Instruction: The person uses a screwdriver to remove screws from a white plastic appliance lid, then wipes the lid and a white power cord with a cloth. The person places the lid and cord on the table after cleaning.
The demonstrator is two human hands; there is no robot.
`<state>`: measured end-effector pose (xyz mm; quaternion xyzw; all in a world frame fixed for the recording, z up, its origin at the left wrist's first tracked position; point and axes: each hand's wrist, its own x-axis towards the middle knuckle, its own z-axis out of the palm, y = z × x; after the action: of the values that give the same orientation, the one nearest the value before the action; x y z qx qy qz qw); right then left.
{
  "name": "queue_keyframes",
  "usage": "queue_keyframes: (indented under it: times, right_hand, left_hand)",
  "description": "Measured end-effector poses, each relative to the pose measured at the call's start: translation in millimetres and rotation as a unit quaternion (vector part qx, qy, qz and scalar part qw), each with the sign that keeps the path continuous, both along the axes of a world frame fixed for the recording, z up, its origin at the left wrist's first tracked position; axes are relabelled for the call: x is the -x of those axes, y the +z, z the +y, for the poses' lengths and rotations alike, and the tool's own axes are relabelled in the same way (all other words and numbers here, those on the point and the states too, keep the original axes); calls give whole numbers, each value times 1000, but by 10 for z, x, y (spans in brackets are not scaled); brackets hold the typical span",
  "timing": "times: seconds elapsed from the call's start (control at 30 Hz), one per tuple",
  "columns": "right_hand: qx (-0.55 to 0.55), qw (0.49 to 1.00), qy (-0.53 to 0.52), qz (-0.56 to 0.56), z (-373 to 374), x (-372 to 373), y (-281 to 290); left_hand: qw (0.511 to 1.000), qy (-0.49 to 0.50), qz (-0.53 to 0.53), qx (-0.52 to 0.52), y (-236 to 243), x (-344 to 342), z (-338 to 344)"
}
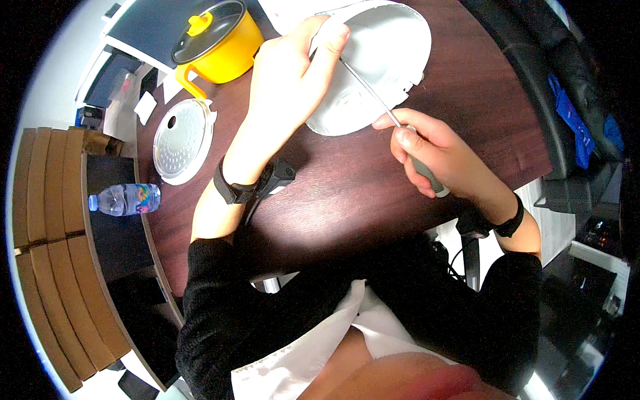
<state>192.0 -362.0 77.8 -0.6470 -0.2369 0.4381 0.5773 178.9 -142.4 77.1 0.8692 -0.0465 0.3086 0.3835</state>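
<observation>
My left hand (pixel 287 83) grips the rim of a white, bowl-shaped plastic shell (pixel 393 43) at the far middle of the table. The thumb lies over the shell's near left edge, and the other fingers are mostly hidden behind it. In my right hand (pixel 437 150) is a screwdriver (pixel 427 175) with a grey handle and a long thin metal shaft. Its shaft slants up and left across the inside of the shell, and the tip ends close to my left thumb. My right index finger stretches along the shaft near the shell's broken-looking, notched edge.
A yellow pot (pixel 233 53) with a dark lid stands at the far left. Nearer lies a white perforated disc (pixel 183 143) on the brown table (pixel 347 193). A water bottle (pixel 127 200) and stacked cardboard boxes (pixel 57 200) are farther left. A black chair (pixel 520 53) is at the right.
</observation>
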Motion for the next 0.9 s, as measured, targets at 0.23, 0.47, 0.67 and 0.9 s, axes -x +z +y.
queue_keyframes:
  times: [0.23, 0.47, 0.67, 0.9]
  right_hand:
    - [103, 957, 34, -271, -34, -89, 59]
    - [259, 638, 59, -723, -102, -135, 406]
    - [38, 885, 21, -463, -103, -201, -8]
    - [-12, 999, -6, 43, -15, 105, 50]
  left_hand:
    - [999, 8, -20, -29, -14, 6, -10]
    - [998, 5, -15, -54, 18, 52, -15]
    - [999, 7, -25, -29, 32, 51, -52]
    - [999, 7, -31, -33, 37, 80, -52]
